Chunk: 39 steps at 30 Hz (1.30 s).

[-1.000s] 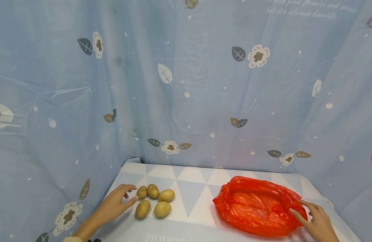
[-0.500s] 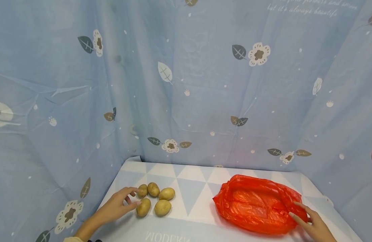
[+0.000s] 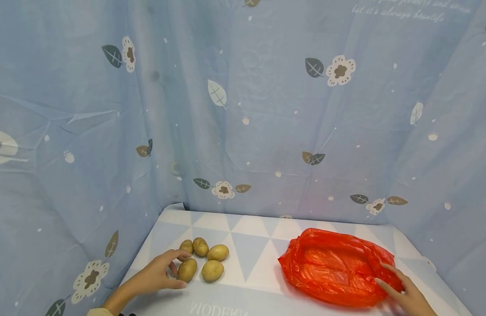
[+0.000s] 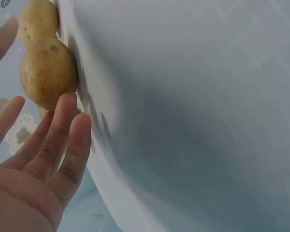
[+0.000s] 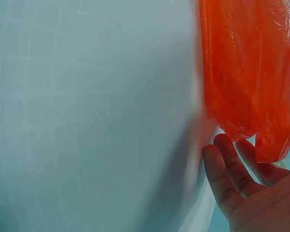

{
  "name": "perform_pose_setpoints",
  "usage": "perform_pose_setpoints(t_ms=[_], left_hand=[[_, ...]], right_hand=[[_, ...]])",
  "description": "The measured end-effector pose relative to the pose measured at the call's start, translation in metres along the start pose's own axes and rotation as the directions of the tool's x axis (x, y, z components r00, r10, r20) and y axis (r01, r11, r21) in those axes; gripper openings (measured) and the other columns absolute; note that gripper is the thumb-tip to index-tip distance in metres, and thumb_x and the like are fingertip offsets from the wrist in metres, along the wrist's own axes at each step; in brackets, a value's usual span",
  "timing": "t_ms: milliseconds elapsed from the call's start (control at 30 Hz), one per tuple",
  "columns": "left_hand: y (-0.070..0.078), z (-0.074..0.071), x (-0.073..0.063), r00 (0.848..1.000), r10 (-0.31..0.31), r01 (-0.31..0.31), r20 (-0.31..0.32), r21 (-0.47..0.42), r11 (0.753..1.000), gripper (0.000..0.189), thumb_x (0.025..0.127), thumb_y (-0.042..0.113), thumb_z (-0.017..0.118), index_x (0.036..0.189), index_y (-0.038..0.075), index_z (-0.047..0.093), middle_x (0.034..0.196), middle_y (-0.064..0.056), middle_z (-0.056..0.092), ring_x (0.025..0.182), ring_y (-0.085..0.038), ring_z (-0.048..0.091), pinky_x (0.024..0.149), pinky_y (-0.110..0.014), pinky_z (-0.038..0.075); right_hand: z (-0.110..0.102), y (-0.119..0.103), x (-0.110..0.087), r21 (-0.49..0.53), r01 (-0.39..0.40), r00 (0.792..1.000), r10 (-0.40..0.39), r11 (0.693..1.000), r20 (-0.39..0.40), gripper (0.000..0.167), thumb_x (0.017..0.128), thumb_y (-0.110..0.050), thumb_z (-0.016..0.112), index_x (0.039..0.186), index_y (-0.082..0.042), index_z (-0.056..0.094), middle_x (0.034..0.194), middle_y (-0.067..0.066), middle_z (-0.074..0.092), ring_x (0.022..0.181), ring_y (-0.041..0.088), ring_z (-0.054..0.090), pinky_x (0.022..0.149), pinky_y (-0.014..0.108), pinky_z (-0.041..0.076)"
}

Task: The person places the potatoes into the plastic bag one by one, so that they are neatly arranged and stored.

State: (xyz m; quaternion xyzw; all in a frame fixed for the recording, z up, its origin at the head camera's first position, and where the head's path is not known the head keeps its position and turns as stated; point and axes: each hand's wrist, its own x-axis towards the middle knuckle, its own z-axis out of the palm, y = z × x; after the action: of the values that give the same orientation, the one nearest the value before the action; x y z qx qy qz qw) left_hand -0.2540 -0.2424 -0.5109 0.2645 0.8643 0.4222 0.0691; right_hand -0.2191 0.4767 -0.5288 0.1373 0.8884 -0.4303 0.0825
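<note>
My left hand (image 3: pixel 161 273) is spread around the nearest brown potato (image 3: pixel 187 270), fingers on its far side and thumb on its near side. In the left wrist view two fingertips overlap the lower edge of this potato (image 4: pixel 47 73), while the thumb is held well apart from it. Several other potatoes lie close by, among them a yellowish one (image 3: pixel 213 271). My right hand (image 3: pixel 409 294) is at the right end of a red plastic bag (image 3: pixel 337 263), its thumb and index finger reaching over the rim. Its other fingers (image 5: pixel 224 174) extend loosely beside the bag's outer side.
The bag lies with its mouth spread wide on the right of the table (image 3: pixel 262 283), which has a triangle-patterned cover. A blue floral curtain (image 3: pixel 262 131) encloses the back and both sides.
My left hand has moved nearer and slightly right, from beside the far-left potato to around the nearest one. My right hand has shifted slightly left over the bag's rim.
</note>
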Motion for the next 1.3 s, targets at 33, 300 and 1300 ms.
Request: perform_pose_setpoints(t_ms=[33, 300, 1300], left_hand=[[-0.001, 0.001, 0.0, 1.0, 0.005, -0.005, 0.004, 0.001, 1.0, 0.074, 0.081, 0.03, 0.089, 0.142, 0.006, 0.054, 0.132, -0.014, 0.059, 0.088, -0.019, 0.061, 0.065, -0.028, 0.052], [0.0, 0.005, 0.005, 1.0, 0.004, -0.004, 0.005, 0.017, 1.0, 0.076, 0.079, 0.025, 0.092, 0.141, 0.004, 0.054, 0.126, -0.011, 0.058, 0.085, -0.018, 0.059, 0.063, -0.027, 0.049], [-0.001, 0.007, 0.02, 0.998, -0.03, 0.027, 0.053, 0.045, 0.999, 0.07, 0.077, 0.022, 0.093, 0.136, 0.005, 0.06, 0.116, -0.005, 0.063, 0.069, -0.016, 0.056, 0.058, -0.026, 0.047]], right_hand=[[0.0, 0.0, 0.001, -0.005, 0.01, 1.0, -0.01, 1.0, 0.0, 0.1, 0.092, -0.062, 0.067, 0.159, -0.003, 0.022, 0.15, 0.039, 0.028, 0.102, 0.031, 0.064, 0.083, 0.043, 0.06], [0.003, 0.002, 0.005, -0.02, 0.041, 0.999, -0.041, 0.999, -0.001, 0.095, 0.094, -0.06, 0.067, 0.157, -0.003, 0.025, 0.149, 0.039, 0.032, 0.101, 0.028, 0.065, 0.083, 0.042, 0.061], [0.004, 0.007, 0.006, -0.075, 0.046, 0.998, -0.048, 0.996, -0.029, 0.098, 0.093, -0.065, 0.063, 0.157, -0.002, 0.023, 0.15, 0.04, 0.029, 0.114, 0.049, 0.056, 0.086, 0.044, 0.059]])
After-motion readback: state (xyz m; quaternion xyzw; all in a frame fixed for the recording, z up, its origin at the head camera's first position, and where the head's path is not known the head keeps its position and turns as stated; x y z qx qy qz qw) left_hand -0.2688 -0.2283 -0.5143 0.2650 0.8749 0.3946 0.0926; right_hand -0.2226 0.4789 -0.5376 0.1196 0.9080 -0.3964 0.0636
